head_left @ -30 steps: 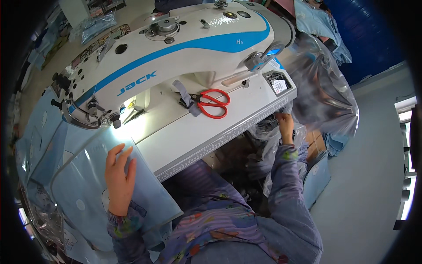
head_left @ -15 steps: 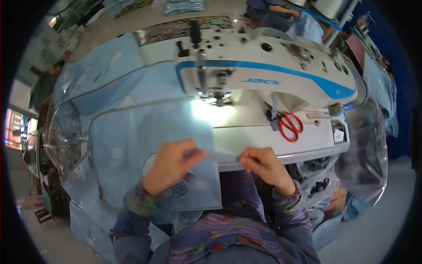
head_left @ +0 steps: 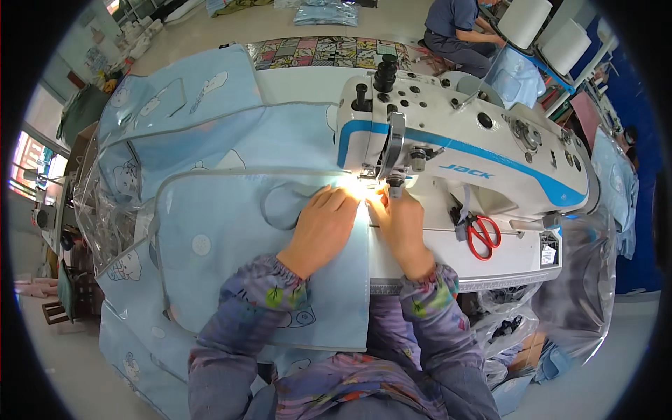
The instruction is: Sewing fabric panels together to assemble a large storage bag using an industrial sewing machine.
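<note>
Blue cloth (head_left: 217,280) under the sewing machine (head_left: 462,155).
Left hand (head_left: 325,225), fingers bent, rests on the cloth beside a looped grey strap (head_left: 265,208); right hand (head_left: 402,222) curls opposite. Through the glare, I cannot tell whether either pinches anything.

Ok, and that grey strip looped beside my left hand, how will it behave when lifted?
The grey strip curves in a loop, so it's probably bendy rather than rigid. It looks narrow and thin, so it's likely light.

The left hand (head_left: 325,228) and right hand (head_left: 404,228) lie backs upward, fingertips close together, forearms outstretched.
</note>
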Tool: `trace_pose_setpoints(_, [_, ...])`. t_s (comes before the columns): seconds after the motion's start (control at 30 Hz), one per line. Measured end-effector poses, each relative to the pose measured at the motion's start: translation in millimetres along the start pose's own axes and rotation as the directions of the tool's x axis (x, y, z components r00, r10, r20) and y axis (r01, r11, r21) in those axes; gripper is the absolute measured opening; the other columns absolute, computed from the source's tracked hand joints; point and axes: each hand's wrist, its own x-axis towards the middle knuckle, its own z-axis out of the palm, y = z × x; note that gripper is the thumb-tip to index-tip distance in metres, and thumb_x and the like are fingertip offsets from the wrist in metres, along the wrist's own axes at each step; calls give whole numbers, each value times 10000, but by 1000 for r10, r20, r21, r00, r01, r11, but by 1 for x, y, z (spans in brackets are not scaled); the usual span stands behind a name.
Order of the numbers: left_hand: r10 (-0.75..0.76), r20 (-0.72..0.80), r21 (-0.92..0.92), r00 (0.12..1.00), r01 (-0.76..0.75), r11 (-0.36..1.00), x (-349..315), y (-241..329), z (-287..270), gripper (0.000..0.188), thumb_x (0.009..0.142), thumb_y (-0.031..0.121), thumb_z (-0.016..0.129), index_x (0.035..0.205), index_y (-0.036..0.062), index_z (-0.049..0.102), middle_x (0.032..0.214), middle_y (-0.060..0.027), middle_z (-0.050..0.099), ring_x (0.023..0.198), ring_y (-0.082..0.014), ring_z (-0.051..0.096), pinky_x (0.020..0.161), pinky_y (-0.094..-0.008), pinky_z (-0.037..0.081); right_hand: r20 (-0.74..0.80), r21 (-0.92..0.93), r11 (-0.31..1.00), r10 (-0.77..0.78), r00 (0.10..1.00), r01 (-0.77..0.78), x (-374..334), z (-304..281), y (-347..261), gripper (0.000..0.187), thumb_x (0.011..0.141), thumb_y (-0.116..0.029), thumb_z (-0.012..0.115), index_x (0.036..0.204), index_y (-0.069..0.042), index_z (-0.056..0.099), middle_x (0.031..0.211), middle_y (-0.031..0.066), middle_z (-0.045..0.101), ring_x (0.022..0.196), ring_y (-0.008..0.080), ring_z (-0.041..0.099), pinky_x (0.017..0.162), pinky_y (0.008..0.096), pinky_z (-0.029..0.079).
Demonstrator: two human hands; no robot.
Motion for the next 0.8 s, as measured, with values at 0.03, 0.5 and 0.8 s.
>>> trace_pose_setpoints(0.03, [-12,13,-30,1000,12,999,-2,0,0,237,905,87,633,1138,42,631,1148,-107,626,1103,-301,614,1024,-431,486,22,-3,1000,-12,1000,12,-3,-4,-3,181,901,-268,723,961,-97,732,775,143,673,670,353,655,599,437,506])
trace_pose_setpoints(0.5, [-37,-9,-76,999,36,996,0,2,-3,266,870,126,640,1120,37,662,1179,-98,633,1190,-274,560,1084,-445,422,311,-34,998,58,949,-50,10,-13,0,242,941,-221,638,1067,-57,763,658,196,645,568,355,628,542,434,467])
trace_pose_setpoints(0.8, [4,-6,-9,1000,-4,1000,5,-11,8,275,869,112,632,1131,29,650,1234,-123,642,1237,-288,557,1096,-451,420,314,116,993,-31,949,-6,5,-20,6,230,949,-181,665,1099,-36,760,589,122,620,518,199,601,552,351,466])
